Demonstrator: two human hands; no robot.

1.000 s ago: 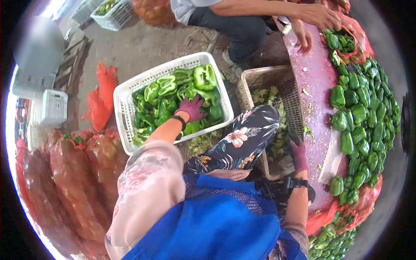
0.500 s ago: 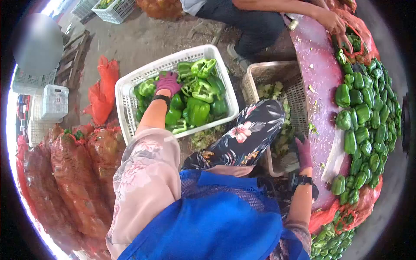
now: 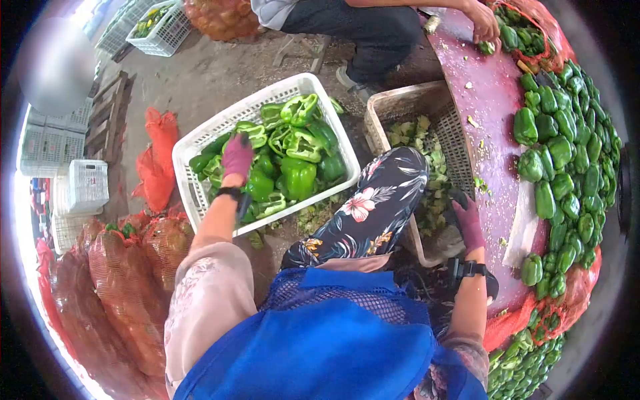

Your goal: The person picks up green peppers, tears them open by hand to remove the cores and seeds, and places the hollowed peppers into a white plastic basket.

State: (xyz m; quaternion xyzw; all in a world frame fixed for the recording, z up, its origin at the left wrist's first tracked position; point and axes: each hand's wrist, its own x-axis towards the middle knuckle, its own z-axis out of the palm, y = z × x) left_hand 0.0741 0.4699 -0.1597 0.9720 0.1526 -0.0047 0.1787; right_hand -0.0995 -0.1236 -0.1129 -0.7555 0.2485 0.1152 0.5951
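Observation:
My left hand [image 3: 238,159], in a purple glove with dark fingertips, is over the left half of a white plastic crate [image 3: 189,193]. Its fingers reach forward, seemingly apart, among whole and cut-open green bell peppers [image 3: 298,177]; I see nothing held in them. Cut pepper halves [image 3: 303,143] lie with their pale insides showing. My right hand [image 3: 469,223], gloved alike, is beside the near edge of the pinkish tabletop [image 3: 490,173], above a crate of scraps [image 3: 387,127]. Its fingers are curled together, and what they hold, if anything, is hidden.
Many whole green peppers [image 3: 563,180] are heaped along the tabletop's right side. A co-worker's hand [image 3: 485,27] is at the far end, by a red mesh bag [image 3: 550,33]. Full mesh sacks [image 3: 123,280] stand at left, near an orange-red net [image 3: 160,157].
My left hand has shifted left and closer to me across the crate's peppers. The co-worker's hand has left the mesh bag and is over the tabletop with a green pepper. My right hand stays low.

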